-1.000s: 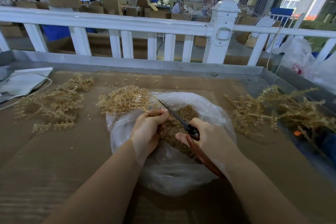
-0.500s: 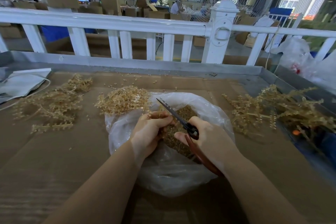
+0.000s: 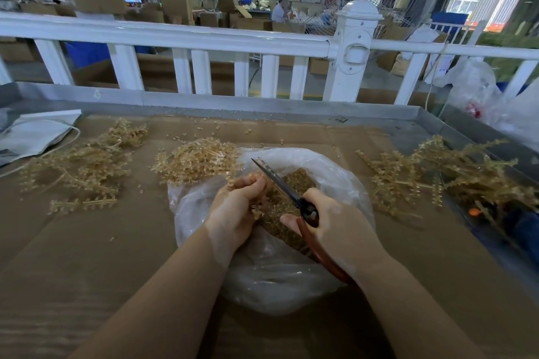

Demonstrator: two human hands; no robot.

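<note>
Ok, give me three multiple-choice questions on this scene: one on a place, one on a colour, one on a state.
1. Where does the clear plastic bag lie? A on the white fence; B on the cardboard; C on the floor.
2. The scissors' handles are: A blue; B white; C reddish-brown.
3. The right hand: A grips the scissors; B lies flat; C hangs empty.
B: the bag sits on the cardboard-covered table. C: a reddish-brown loop shows below the right hand. A: its fingers curl round the handles.

Brown-handled scissors (image 3: 291, 194), blades pointing up-left, amber plastic sprig (image 3: 258, 211) beside blades
</note>
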